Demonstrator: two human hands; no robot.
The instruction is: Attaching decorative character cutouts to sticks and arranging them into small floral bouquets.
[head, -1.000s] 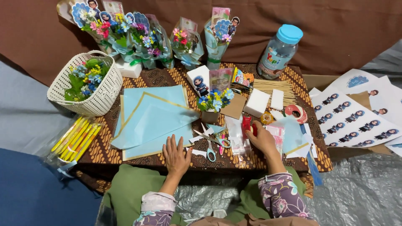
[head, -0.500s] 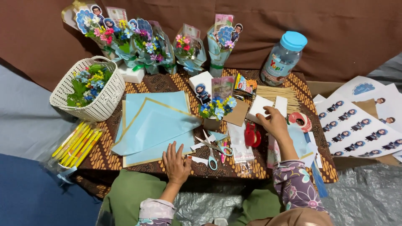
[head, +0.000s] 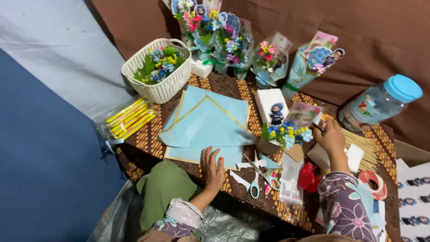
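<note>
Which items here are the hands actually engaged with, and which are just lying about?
In hand:
left hand flat on light blue paper sheets
right hand reaching beside small flower bouquet

Lying about:
scissors
white basket
plastic jar
tape roll
yellow sticks

Brown cloth wall (head: 380, 36) behind a batik-covered table (head: 148, 139).

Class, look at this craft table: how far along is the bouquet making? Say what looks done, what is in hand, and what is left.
Done: several wrapped bouquets stand at the back. In hand: the left hand rests flat by the blue paper sheets; the right hand reaches beside an unwrapped flower bunch. Left: that bunch has no blue wrap, loose flowers fill the basket, and scissors lie idle.
</note>
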